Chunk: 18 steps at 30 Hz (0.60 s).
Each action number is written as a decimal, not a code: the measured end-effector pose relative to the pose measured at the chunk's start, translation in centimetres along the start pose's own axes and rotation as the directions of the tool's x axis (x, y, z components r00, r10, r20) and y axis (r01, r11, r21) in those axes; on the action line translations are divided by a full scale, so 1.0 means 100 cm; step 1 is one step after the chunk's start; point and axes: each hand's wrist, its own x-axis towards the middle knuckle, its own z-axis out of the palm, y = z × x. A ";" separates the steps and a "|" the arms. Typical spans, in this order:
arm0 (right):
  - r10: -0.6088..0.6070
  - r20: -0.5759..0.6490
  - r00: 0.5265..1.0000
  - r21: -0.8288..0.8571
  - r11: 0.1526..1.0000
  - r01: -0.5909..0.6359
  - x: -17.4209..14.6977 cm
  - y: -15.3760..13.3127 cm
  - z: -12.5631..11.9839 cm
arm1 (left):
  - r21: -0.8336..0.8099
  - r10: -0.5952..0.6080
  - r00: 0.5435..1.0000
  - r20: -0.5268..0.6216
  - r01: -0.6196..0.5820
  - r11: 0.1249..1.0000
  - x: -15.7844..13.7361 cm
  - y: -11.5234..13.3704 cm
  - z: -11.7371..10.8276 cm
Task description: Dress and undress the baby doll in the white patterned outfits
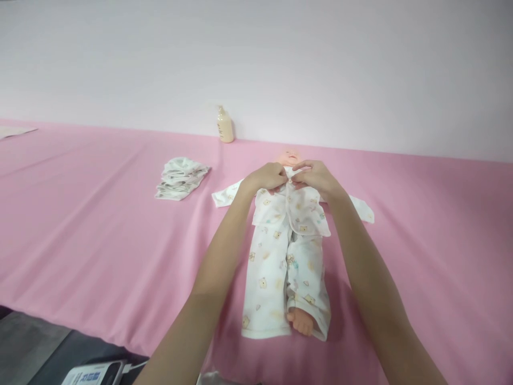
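A baby doll (291, 156) lies on its back, dressed in a white bear-print jacket (306, 211) and matching trousers (266, 278). One bare foot (301, 322) pokes out of the right trouser leg; the other leg end covers its foot. My left hand (269, 178) is closed on the jacket's front edge just below the doll's chin. Opposite it, my right hand (315, 176) pinches the other front edge, by a small button (290, 181) at the collar. The jacket's sleeves (227, 195) spread out to both sides. My fingers partly cover the collar.
A folded stack of white printed cloth (181, 179) lies left of the doll. Against the wall stands a cream pump bottle (225, 127). The pink sheet (100, 224) covers the table. At the lower left are a white device (94, 373) with a cable and the table's front edge.
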 end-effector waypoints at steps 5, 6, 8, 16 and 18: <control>-0.029 0.046 0.999 -0.022 0.999 0.030 -0.009 -0.012 -0.004 | -0.023 -0.007 1.000 -0.028 0.007 1.000 -0.003 0.007 0.001; -0.028 0.053 0.998 -0.029 0.999 0.030 -0.010 -0.013 -0.003 | -0.019 -0.008 0.999 -0.031 0.007 1.000 -0.003 0.008 0.001; -0.024 0.062 0.998 -0.050 0.998 0.027 -0.010 -0.014 0.000 | -0.001 -0.015 0.999 -0.041 0.015 1.000 -0.002 0.007 0.001; 0.013 0.235 0.972 -0.395 0.915 0.083 -0.024 -0.026 -0.006 | -0.022 -0.120 0.964 0.235 0.129 0.991 -0.008 0.001 -0.007; 0.093 0.295 0.951 -0.526 0.847 0.080 -0.029 -0.030 -0.008 | 0.018 -0.124 0.948 0.294 0.124 0.992 -0.010 0.002 -0.007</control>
